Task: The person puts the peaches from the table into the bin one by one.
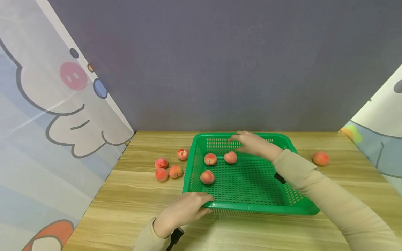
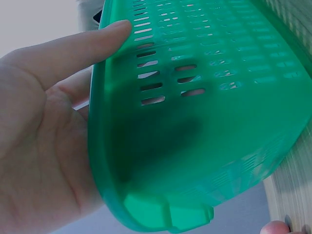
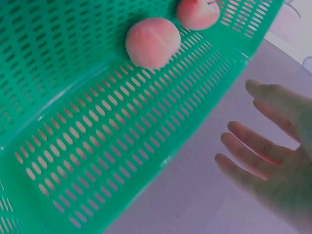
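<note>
A green plastic basket with slotted walls stands on the table. My left hand grips its near rim by the left corner; in the left wrist view the thumb lies on the outer wall and the other fingers are partly hidden behind the rim. My right hand is over the basket's far side, fingers spread and holding nothing. Just below it sits a peach, apart from the fingers in the right wrist view. Two more peaches are inside: one farther left, another nearer me.
Several peaches lie left of the basket, including one by its wall and one in a group. A single peach rests on the right. A grey panel rises behind the wooden table; cartoon-printed sheets flank it.
</note>
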The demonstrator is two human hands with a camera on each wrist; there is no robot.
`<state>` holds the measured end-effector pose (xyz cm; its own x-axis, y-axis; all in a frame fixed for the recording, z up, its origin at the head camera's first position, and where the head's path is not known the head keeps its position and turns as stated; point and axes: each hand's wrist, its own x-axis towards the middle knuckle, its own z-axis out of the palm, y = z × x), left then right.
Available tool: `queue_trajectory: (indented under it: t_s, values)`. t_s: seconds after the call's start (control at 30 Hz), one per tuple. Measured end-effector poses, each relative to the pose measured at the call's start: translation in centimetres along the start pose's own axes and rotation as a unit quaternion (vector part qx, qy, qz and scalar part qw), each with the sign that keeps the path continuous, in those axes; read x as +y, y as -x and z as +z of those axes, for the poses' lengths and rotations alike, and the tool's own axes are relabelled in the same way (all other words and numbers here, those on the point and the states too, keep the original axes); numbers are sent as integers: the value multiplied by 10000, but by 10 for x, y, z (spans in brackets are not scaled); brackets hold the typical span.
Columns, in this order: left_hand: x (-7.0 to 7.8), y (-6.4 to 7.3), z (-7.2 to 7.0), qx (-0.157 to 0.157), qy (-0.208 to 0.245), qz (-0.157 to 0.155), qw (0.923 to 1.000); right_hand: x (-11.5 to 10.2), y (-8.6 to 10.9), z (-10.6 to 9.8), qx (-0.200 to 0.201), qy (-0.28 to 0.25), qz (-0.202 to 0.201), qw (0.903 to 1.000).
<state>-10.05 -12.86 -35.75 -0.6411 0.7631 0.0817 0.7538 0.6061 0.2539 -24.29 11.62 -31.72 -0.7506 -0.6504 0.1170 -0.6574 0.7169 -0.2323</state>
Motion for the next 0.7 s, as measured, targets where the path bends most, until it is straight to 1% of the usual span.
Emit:
queue_trajectory:
  t_s: [0.17,0.27,0.43,0.5,0.7]
  values:
    - [0,0,0,-8,-21,2,10000,6,11,-13,283,18,-54,9996]
    - [0,0,0,4,-62,18,10000,10,19,-24,421,46,-20,9991]
    - [1,0,-1,1,-28,-3,10000,20,29,-37,633,124,-44,9979]
    - [1,0,-1,4,-15,-13,10000,24,34,-41,676,148,-24,9976]
    - [1,0,0,49,-53,3,10000,35,49,-53,604,79,326,9976]
